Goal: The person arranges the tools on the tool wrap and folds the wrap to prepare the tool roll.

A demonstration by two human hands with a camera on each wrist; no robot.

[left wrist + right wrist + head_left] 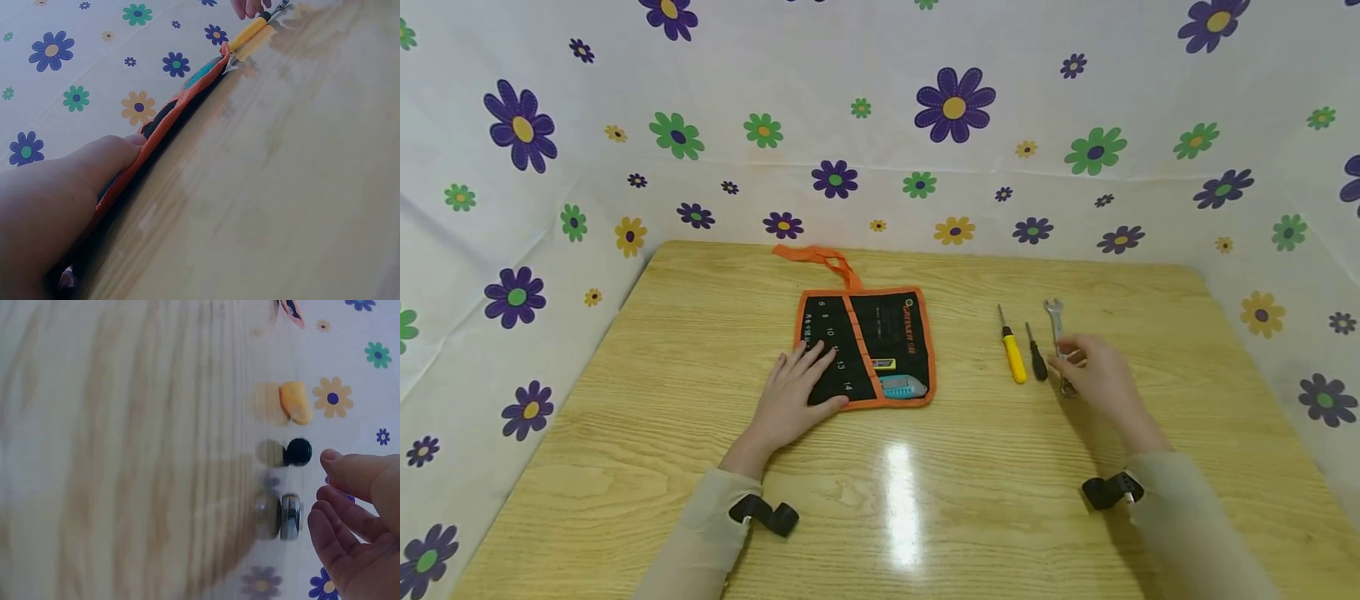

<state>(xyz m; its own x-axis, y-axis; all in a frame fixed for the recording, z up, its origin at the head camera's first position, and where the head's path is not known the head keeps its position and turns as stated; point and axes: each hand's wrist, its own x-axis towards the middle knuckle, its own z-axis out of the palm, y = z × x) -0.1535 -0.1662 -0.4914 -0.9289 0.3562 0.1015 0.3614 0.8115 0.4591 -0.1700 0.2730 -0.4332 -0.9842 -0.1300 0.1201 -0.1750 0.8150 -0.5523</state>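
A black tool pouch (pixel 893 321) with orange trim lies unfolded on the table, numbers printed down its left half. My left hand (pixel 790 392) rests on its lower left part, fingers spread; the left wrist view shows the thumb lying on the pouch's edge. A teal utility knife (pixel 904 387) sits in the pouch's lower right, below a small yellow packet (pixel 883 364). My right hand (pixel 1097 375) hovers over a silver combination wrench (pixel 1055 315). In the right wrist view its thumb and fingers stand apart, beside the wrench's ring end (pixel 290 517), which lies on the table.
Left of the wrench lie a black-handled screwdriver (pixel 1038 364) and a yellow-handled screwdriver (pixel 1014 358), side by side. An orange strap (pixel 812 253) trails from the pouch towards the back edge. Flower-patterned cloth (pixel 880 83) hangs around the wooden table (pixel 985 492).
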